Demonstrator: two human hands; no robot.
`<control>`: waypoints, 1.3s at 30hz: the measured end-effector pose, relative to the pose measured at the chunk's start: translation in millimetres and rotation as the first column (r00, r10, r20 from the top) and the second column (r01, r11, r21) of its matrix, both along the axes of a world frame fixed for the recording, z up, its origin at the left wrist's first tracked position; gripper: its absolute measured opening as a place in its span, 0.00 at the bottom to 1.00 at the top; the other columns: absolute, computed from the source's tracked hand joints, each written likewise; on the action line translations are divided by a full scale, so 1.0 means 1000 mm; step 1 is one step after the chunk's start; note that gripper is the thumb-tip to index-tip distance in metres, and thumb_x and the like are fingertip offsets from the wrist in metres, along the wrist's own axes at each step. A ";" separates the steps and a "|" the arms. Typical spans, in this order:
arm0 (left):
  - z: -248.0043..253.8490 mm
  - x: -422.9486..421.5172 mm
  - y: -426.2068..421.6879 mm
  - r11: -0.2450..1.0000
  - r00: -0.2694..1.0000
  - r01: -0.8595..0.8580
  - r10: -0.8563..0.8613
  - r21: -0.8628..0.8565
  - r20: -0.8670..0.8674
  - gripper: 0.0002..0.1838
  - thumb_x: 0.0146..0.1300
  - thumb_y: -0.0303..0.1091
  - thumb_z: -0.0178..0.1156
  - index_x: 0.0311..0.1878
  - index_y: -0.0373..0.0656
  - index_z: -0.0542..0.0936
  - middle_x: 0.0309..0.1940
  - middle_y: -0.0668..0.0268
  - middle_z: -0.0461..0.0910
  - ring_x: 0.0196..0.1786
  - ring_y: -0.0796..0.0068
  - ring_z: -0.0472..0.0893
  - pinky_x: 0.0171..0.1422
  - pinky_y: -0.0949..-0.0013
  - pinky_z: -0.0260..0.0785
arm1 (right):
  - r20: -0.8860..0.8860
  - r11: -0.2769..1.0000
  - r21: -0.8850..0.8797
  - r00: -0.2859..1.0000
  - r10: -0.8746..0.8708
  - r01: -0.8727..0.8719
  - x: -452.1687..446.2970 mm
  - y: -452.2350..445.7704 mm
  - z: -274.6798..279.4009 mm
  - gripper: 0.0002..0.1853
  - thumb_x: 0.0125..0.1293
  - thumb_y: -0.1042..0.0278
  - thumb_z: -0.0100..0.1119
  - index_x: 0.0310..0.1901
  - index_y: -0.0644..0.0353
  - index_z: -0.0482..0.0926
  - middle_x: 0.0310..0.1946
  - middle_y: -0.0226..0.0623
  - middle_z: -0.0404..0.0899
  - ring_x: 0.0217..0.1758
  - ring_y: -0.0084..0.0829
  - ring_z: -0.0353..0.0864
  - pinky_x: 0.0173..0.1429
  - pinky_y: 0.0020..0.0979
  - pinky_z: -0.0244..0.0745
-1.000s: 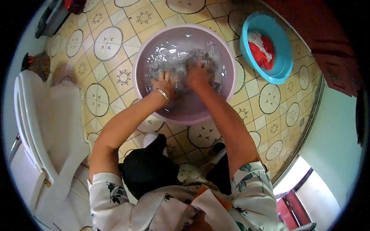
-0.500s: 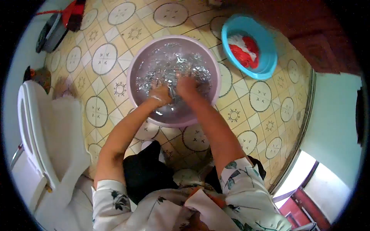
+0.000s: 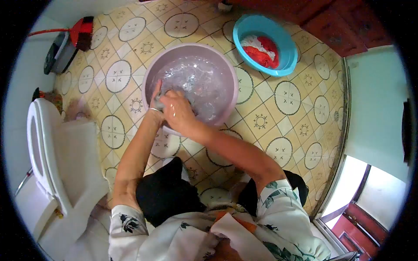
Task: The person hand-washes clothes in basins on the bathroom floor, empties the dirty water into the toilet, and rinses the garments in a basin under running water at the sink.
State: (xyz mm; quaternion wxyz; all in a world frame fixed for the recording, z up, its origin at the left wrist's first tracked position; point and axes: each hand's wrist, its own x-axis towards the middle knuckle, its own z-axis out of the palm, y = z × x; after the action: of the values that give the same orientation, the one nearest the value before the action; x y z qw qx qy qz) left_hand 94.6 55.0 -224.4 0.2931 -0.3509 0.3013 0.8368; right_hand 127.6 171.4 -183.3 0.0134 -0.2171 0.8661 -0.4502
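Observation:
A round pinkish-purple basin [image 3: 231,74] with rippling water stands on the tiled floor. At its near left side both hands are close together over the water. Grey wet cloth [image 3: 159,102] shows between them. My right hand [image 3: 177,111] has its fingers curled round the cloth. My left hand [image 3: 156,101], with a bracelet at the wrist, is closed on the same cloth, its index finger or thumb pointing up; part of it is hidden behind the right hand.
A blue basin [image 3: 289,52] holding red and white cloth [image 3: 262,54] stands at the back right. A white toilet [image 3: 74,148] is on the left, with a red broom [image 3: 81,33] and a grey dustpan [image 3: 65,54] behind it. Dark red cabinets stand at the upper right.
Both hands were apart, deep in the water near the basin's middle. They have come together at its near left side, with grey cloth lifted between them. The view has shifted too.

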 end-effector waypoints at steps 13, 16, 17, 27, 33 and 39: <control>0.010 0.010 0.021 0.977 0.982 -0.016 0.056 0.214 -0.180 0.25 0.61 0.54 0.49 0.48 0.40 0.73 0.37 0.60 0.77 0.36 0.65 0.77 0.44 0.64 0.71 | -0.373 0.996 -0.087 0.928 -0.031 -0.001 -0.028 -0.001 0.011 0.15 0.45 0.59 0.57 0.32 0.59 0.73 0.31 0.43 0.70 0.39 0.45 0.69 0.45 0.45 0.64; 0.024 0.013 0.039 0.988 0.988 -0.085 0.101 0.129 -0.121 0.25 0.62 0.53 0.49 0.51 0.40 0.72 0.40 0.60 0.77 0.38 0.66 0.77 0.46 0.65 0.71 | -0.265 0.986 -0.147 0.957 -0.121 0.084 -0.049 0.009 -0.006 0.13 0.48 0.59 0.55 0.29 0.60 0.74 0.28 0.46 0.72 0.35 0.48 0.72 0.40 0.45 0.67; 0.028 0.013 0.046 0.993 0.989 -0.097 0.103 0.066 -0.106 0.25 0.62 0.52 0.49 0.52 0.40 0.72 0.41 0.60 0.77 0.38 0.67 0.77 0.47 0.65 0.71 | -0.172 0.983 -0.141 0.974 -0.145 0.121 -0.058 0.014 -0.015 0.12 0.49 0.59 0.54 0.27 0.61 0.74 0.27 0.48 0.73 0.33 0.49 0.73 0.39 0.46 0.68; -0.022 0.005 0.017 -0.172 0.272 -0.550 -0.962 -0.817 0.019 0.20 0.55 0.43 0.59 0.45 0.38 0.77 0.47 0.58 0.74 0.50 0.61 0.73 0.52 0.61 0.67 | 0.237 0.881 0.460 0.972 -0.006 -0.106 -0.093 0.098 -0.076 0.23 0.52 0.54 0.54 0.47 0.58 0.74 0.46 0.55 0.73 0.49 0.51 0.73 0.53 0.43 0.68; -0.059 0.041 0.029 -0.681 0.168 -0.131 -0.732 -0.721 0.661 0.29 0.50 0.43 0.61 0.57 0.46 0.70 0.55 0.58 0.70 0.56 0.52 0.69 0.60 0.59 0.64 | 0.444 0.850 0.515 0.882 -0.157 -0.108 -0.050 0.063 -0.088 0.28 0.51 0.53 0.58 0.53 0.58 0.71 0.53 0.55 0.67 0.57 0.53 0.67 0.56 0.48 0.66; -0.074 0.007 0.021 -0.319 0.124 0.423 -0.906 -0.848 0.404 0.22 0.53 0.45 0.56 0.50 0.44 0.75 0.48 0.56 0.74 0.53 0.55 0.73 0.55 0.53 0.65 | 0.006 0.773 0.509 0.896 -0.443 0.379 -0.024 0.032 -0.215 0.18 0.52 0.59 0.56 0.42 0.62 0.77 0.47 0.52 0.72 0.51 0.51 0.72 0.51 0.46 0.70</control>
State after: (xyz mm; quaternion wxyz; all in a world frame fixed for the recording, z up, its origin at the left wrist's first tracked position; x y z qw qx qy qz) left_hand 101.7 76.5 -298.8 0.4227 0.0379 0.8854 0.1895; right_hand 103.7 203.3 -398.6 0.0241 0.0173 0.9756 -0.2175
